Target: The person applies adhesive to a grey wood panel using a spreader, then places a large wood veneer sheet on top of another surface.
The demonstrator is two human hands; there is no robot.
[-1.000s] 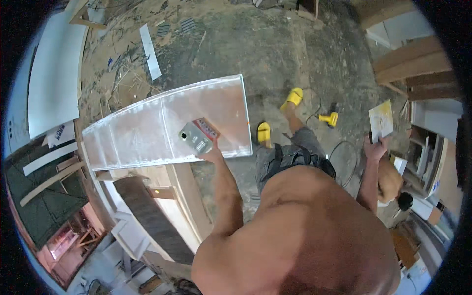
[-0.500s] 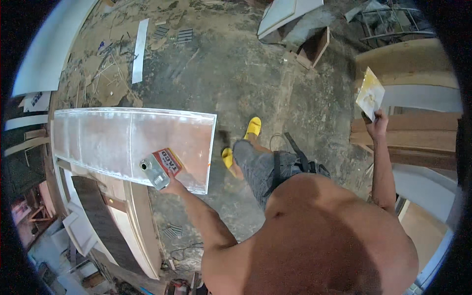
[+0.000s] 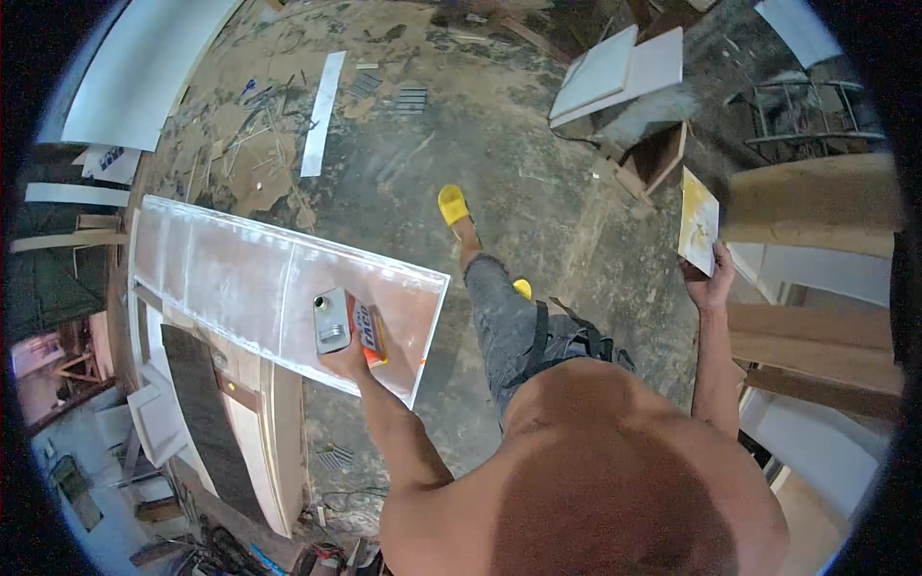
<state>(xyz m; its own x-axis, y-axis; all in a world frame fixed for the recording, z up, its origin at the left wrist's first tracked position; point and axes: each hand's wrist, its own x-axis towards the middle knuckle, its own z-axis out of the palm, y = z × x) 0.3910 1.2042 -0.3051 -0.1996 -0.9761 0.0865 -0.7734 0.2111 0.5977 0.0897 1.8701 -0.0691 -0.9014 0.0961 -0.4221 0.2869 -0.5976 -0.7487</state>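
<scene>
My left hand [image 3: 348,359] is wrapped round a rectangular metal can [image 3: 332,317] with a red and orange label and a round spout on its grey top. I carry the can over a long flat panel [image 3: 240,264], reddish brown with white smears and white edges. Off to the right, my right hand [image 3: 709,278] grips the lower end of a thin flat board [image 3: 699,219] smeared with yellow over a pale surface. Whatever else might be behind that board in the hand is hidden.
Wooden cabinet parts [image 3: 816,206] stand close by on the right. Ahead lean white boards [image 3: 615,77], and a white strip [image 3: 324,113] lies on the stained floor among offcuts. Door-like panels [image 3: 252,413] stand at lower left. I wear yellow shoes [image 3: 453,205].
I have stepped forward with one foot. The can has turned in my left hand and sits further right, and my right hand with the board has come lower and slightly inward.
</scene>
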